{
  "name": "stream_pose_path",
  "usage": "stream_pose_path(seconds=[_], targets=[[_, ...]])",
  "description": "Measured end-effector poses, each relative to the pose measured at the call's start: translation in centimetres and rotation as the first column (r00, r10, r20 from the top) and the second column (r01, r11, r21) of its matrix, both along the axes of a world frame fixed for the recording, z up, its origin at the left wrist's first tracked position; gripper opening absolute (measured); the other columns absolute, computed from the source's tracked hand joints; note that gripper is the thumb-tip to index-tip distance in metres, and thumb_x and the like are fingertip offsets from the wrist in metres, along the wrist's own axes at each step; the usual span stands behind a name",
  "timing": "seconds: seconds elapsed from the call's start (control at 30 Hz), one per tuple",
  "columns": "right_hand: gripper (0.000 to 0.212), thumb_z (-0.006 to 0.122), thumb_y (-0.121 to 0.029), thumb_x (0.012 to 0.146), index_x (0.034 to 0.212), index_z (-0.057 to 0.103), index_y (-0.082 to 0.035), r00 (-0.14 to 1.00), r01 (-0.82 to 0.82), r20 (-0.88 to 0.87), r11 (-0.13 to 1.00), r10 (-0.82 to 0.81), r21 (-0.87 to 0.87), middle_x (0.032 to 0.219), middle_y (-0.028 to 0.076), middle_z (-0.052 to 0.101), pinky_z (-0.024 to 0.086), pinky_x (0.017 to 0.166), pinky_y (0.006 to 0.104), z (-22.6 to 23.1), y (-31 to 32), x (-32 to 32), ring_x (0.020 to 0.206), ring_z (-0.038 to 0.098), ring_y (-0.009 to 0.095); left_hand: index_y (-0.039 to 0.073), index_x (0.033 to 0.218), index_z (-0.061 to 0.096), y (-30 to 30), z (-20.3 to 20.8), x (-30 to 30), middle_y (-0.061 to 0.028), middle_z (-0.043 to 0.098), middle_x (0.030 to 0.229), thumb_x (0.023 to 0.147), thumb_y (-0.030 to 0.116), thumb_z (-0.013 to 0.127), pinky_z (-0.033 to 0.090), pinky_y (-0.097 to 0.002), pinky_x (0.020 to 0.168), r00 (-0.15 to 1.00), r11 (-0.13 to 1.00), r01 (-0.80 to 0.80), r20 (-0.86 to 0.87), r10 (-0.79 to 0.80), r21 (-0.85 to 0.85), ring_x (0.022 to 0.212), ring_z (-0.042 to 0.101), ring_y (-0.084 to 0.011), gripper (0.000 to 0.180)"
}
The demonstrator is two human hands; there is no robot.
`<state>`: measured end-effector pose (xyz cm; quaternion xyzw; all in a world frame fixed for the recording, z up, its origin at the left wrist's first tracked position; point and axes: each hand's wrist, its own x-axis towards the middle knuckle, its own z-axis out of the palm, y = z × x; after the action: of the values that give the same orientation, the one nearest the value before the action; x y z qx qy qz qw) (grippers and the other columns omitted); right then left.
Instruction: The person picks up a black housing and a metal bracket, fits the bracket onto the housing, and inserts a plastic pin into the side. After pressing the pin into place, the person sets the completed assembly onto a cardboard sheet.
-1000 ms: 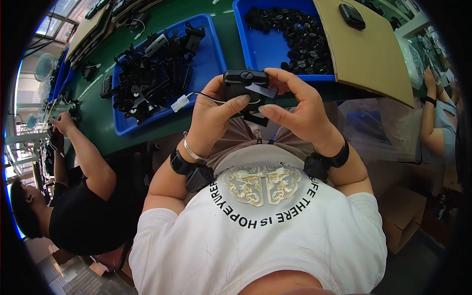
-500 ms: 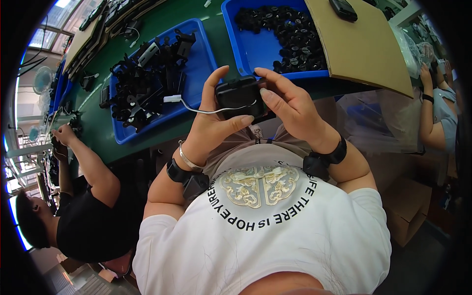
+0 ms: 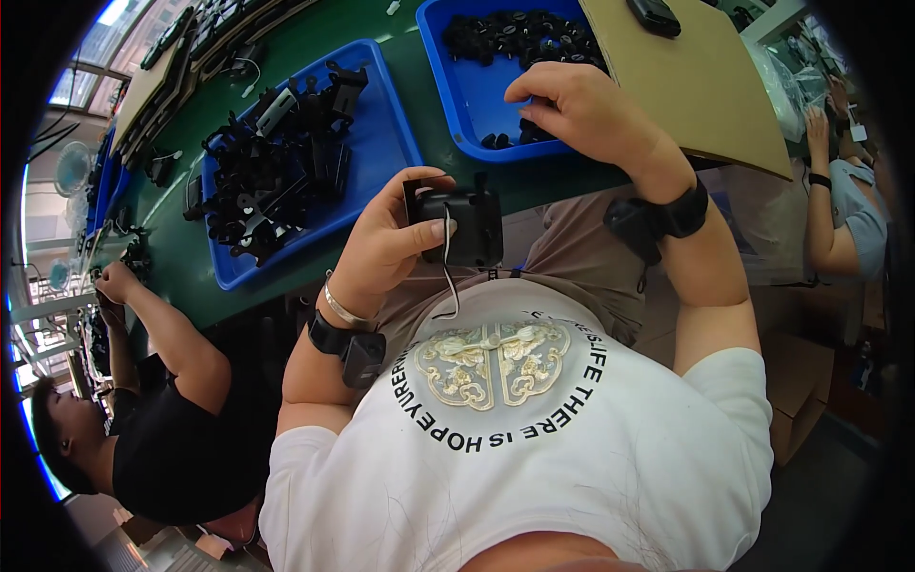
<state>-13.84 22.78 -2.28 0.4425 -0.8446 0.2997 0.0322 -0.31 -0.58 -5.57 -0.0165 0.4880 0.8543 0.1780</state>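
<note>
My left hand (image 3: 386,238) grips a small black box-shaped device (image 3: 474,227) in front of my body, thumb across its face. A thin white cable (image 3: 448,276) runs from the device and hangs down toward my shirt. My right hand (image 3: 581,110) is over the right blue tray (image 3: 457,133), bent at the wrist, index finger and thumb apart. I see nothing between those fingertips. Small round black parts (image 3: 515,38) lie in that tray, some hidden beneath my hand. Black brackets (image 3: 276,162) are heaped in the left blue tray (image 3: 386,124).
A tan board (image 3: 686,86) covers the right tray's side, with a black device (image 3: 654,15) on it. Green table (image 3: 181,229) lies under the trays. One co-worker in black (image 3: 181,429) sits at left; another person's arm (image 3: 820,191) shows at far right.
My right hand has left the device and moved up and right over the right tray. My left hand now holds the device alone, lower down, and the cable hangs downward.
</note>
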Motion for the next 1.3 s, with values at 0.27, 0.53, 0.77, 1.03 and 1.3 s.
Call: stream_pose_path(seconds=[0.27, 0.53, 0.77, 1.03, 1.3], targets=[[0.027, 0.06, 0.0, 0.067, 0.094, 0.062, -0.003, 0.978, -0.15, -0.033, 0.814, 0.204, 0.562, 0.093, 0.013, 0.059, 0.046, 0.079, 0.0382, -0.8, -1.6, -2.8, 0.085, 0.058, 0.033, 0.003, 0.125, 0.038, 0.3, -1.1, 0.1, -0.0112, 0.056, 0.103, 0.072, 0.012, 0.074, 0.056, -0.0351, 0.069, 0.99, 0.93, 0.131, 0.011, -0.144, 0.342, 0.091, 0.062, -0.0219, 0.064], [0.022, 0.058, 0.006, 0.076, 0.097, 0.061, -0.001, 0.992, -0.127, -0.001, 0.986, 0.128, 0.106, 0.09, 0.01, 0.057, 0.049, 0.07, 0.0287, 1.2, -0.1, -2.0, 0.081, 0.06, 0.022, 0.007, 0.119, 0.041, 0.5, -1.0, 0.7, -0.0103, 0.056, 0.103, 0.084, 0.034, 0.062, 0.057, -0.0364, 0.066, 0.998, 0.94, -0.03, 0.067, 0.008, 0.339, 0.09, 0.062, -0.0216, 0.049], [0.021, 0.064, 0.005, 0.077, 0.098, 0.06, 0.002, 0.899, -0.003, 0.356, 0.817, 0.254, -0.577, 0.096, 0.009, 0.057, 0.048, 0.068, 0.0246, 0.2, -1.6, 7.4, 0.083, 0.058, 0.014, 0.008, 0.109, 0.047, 0.5, -0.8, 0.3, -0.0073, 0.056, 0.102, 0.093, 0.031, 0.049, 0.056, -0.0367, 0.073, 0.986, 0.96, -0.161, 0.071, 0.149, 0.231, 0.093, 0.061, -0.0192, 0.028], [0.026, 0.065, 0.006, 0.076, 0.101, 0.061, 0.0, 0.968, -0.067, 0.172, 0.852, 0.181, -0.519, 0.097, 0.009, 0.058, 0.045, 0.069, 0.0178, -1.9, -2.6, 9.0, 0.08, 0.055, 0.011, 0.006, 0.109, 0.048, 0.9, -0.8, 0.4, -0.012, 0.058, 0.107, 0.095, 0.036, 0.042, 0.053, -0.0364, 0.083, 0.972, 0.964, -0.233, 0.031, 0.231, 0.124, 0.096, 0.061, -0.0216, 0.033], [0.025, 0.067, 0.004, 0.075, 0.099, 0.063, -0.001, 0.984, -0.021, 0.139, 0.843, 0.113, -0.538, 0.093, 0.009, 0.059, 0.047, 0.063, 0.0202, -2.6, -2.8, 9.4, 0.078, 0.057, 0.013, 0.008, 0.108, 0.045, 1.0, -1.1, 0.4, -0.006, 0.054, 0.102, 0.093, 0.032, 0.048, 0.056, -0.0339, 0.075, 0.97, 0.962, -0.239, -0.006, 0.242, 0.132, 0.092, 0.06, -0.0149, 0.029]])
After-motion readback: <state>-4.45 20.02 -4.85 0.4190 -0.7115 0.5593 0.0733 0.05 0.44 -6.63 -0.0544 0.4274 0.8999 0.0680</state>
